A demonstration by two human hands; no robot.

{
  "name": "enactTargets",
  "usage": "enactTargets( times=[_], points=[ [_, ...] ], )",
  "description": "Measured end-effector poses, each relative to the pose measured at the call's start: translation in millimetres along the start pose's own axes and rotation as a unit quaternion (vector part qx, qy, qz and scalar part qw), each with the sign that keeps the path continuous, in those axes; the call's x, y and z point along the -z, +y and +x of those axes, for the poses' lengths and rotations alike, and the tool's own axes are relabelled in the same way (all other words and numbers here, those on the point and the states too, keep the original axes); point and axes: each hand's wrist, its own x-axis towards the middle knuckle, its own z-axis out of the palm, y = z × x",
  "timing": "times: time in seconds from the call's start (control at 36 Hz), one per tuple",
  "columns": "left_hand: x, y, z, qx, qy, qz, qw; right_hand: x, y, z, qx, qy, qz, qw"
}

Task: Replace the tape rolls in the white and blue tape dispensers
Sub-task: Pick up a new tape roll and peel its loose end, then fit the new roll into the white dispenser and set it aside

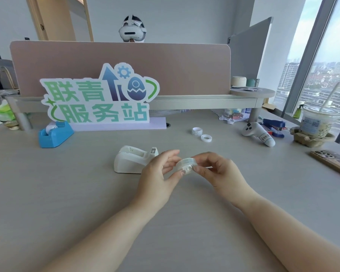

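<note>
Head view, the only one here: a tape roll (186, 165) with a white toothed hub in it is held up over the table (67, 193), pinched from both sides. The left hand (159, 173) has it between thumb and fingertips on the left edge, and the right hand (218, 169) is pinched on the right edge, fingers curled in. The roll is kept off the tabletop, just right of the white dispenser (134, 160).

That white dispenser is sat empty in the middle of the table, slot open, cutter end pointing right, partly covered by the left hand. The blue dispenser (55, 134) is parked well off to the left near the back, and a white roll can be seen seated in it. It's touching or almost touching the base of a big sign (98, 97).

Two small rings (201, 134) are lying apart from everything, behind and right of the hands, just beside each other. Whether they're spent cores or thin rolls can't really be made out. Further right, a white controller (258, 134), a drink cup (318, 122) and a phone (332, 161) are spotted along the table edge.
</note>
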Motion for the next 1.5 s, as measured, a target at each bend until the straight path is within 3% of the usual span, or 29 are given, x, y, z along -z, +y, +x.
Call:
enactTargets(
  times=[0.17,0.31,0.44,0.5,0.69,0.81,1.11,1.5],
  points=[
    [35.3,3.5,8.1,-0.068,0.039,0.117,0.99,-0.9,5.7,2.6,-0.016,0.037,-0.002,0.999],
    [91.2,-10.5,19.3,-0.023,0.051,0.227,0.972,-13.8,1.5,7.5,-0.03,0.069,0.014,0.997],
    [114.7,-37.7,19.3,0.162,-0.014,0.091,0.982,-43.7,-8.3,12.8,0.021,0.032,-0.036,0.999],
    [113.3,-44.2,25.3,0.185,-0.033,0.054,0.981,-55.4,-12.6,18.0,0.043,0.02,-0.043,0.998],
    [118.0,-61.1,28.3,0.162,-0.029,0.073,0.984,-91.0,-39.6,59.5,0.072,0.024,-0.025,0.997],
    [134.5,-60.4,25.2,0.174,-0.073,0.039,0.981,-100.3,-41.3,75.5,0.09,-0.005,-0.068,0.994],
    [134.8,-63.6,30.5,0.159,-0.099,0.026,0.982,-112.4,-29.6,83.1,0.126,-0.013,-0.178,0.976],
    [121.0,-65.8,35.0,0.133,-0.072,0.042,0.988,-116.4,-19.8,86.7,0.134,0.006,-0.278,0.951]
  ],
)
